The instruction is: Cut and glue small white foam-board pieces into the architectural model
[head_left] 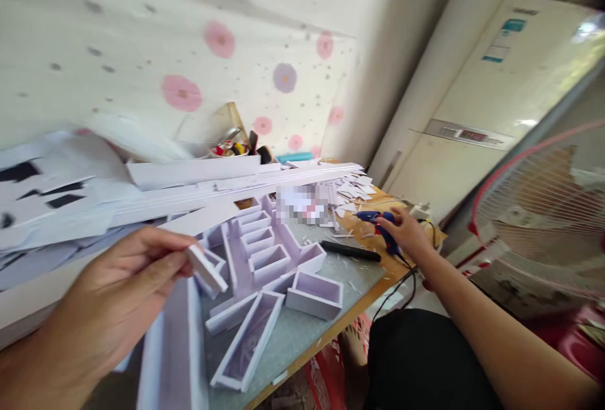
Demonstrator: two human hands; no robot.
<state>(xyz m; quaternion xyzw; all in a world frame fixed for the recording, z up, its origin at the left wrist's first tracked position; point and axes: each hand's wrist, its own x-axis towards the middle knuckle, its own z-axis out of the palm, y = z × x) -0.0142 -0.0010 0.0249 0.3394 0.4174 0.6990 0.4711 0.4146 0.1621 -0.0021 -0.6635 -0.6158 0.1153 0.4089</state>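
Observation:
My left hand (127,296) pinches a small white foam-board piece (208,269) between thumb and fingers, above the table's left part. Over at the table's right edge, my right hand (407,232) is closed around the back of a blue hot glue gun (390,243), whose nozzle points left. Below and beyond the left hand stand white foam-board box shapes: a long narrow box (250,341), a short open box (316,293) and a larger form with several compartments (267,262). A long white trough (172,347) lies near the left wrist.
A black bar-like tool (350,250) lies on the grey mat (302,337). White offcuts (352,189) are scattered at the back right, and long strips and sheets (70,221) are piled at the left. A fan (543,208) stands right of the table, with a cord (401,290) hanging nearby.

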